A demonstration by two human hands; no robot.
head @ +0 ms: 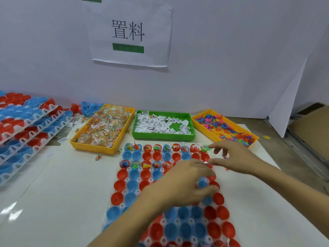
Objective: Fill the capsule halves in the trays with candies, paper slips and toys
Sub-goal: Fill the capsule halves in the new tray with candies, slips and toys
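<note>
In the head view, a white tray (124, 180) lies in the lower middle of the frame, full of red and blue capsule halves (132, 186). The top row and part of the third row already contain small coloured things; the other halves look empty.

The left hand (179, 186) comes in from the lower left and is over the right part of the tray. Its fingers are curled around a blue capsule half (203, 182), which sits between thumb and fingers. The picture is blurred here, so I cannot tell if the half is lifted from its cell.

The right hand (236, 157) comes in from the lower right and is over the upper right corner of the tray. Its fingers are bent, with something small near the fingertips; I cannot tell if it holds this.

Above the tray stand three bins in a row: a yellow bin with wrapped candies (103, 127) at left, a green bin with paper slips (162, 123) in the middle, a yellow bin with toys (222, 127) at right. At the left edge is a stack of more trays (26, 125).
</note>
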